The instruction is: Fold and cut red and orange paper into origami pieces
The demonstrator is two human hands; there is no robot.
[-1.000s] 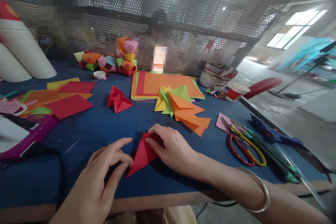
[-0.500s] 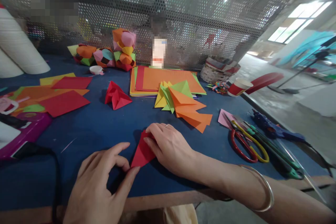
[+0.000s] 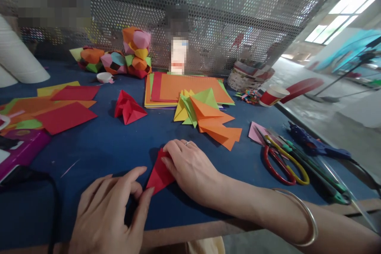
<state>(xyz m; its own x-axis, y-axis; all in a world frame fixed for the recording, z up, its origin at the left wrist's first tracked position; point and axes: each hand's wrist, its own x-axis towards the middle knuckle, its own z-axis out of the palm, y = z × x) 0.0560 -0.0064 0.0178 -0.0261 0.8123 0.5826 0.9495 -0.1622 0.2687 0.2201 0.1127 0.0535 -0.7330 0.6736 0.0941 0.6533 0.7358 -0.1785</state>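
A folded piece of red paper [image 3: 158, 174] lies on the blue table near its front edge. My right hand [image 3: 190, 166], with a ring and a bangle, presses on the paper's upper right side, fingers curled over it. At the paper's lower left corner, my left hand [image 3: 111, 206] pinches the tip between thumb and a finger, its index finger raised. Behind them stands a folded red paper piece [image 3: 128, 108]. Folded orange pieces [image 3: 218, 127] lie beside green and yellow ones [image 3: 186, 107].
Paper sheets [image 3: 184, 88] are stacked at the back, near paper balls [image 3: 138, 49]. On the right are scissors [image 3: 278, 164], a green-handled tool [image 3: 315, 170], a glue gun [image 3: 318, 143] and a cup [image 3: 272, 96]. More sheets [image 3: 68, 117] and a purple device [image 3: 26, 151] lie left.
The view has shifted slightly, so things on the left sit further left. Both hands keep their hold on the red paper, with the left thumb shifted slightly.
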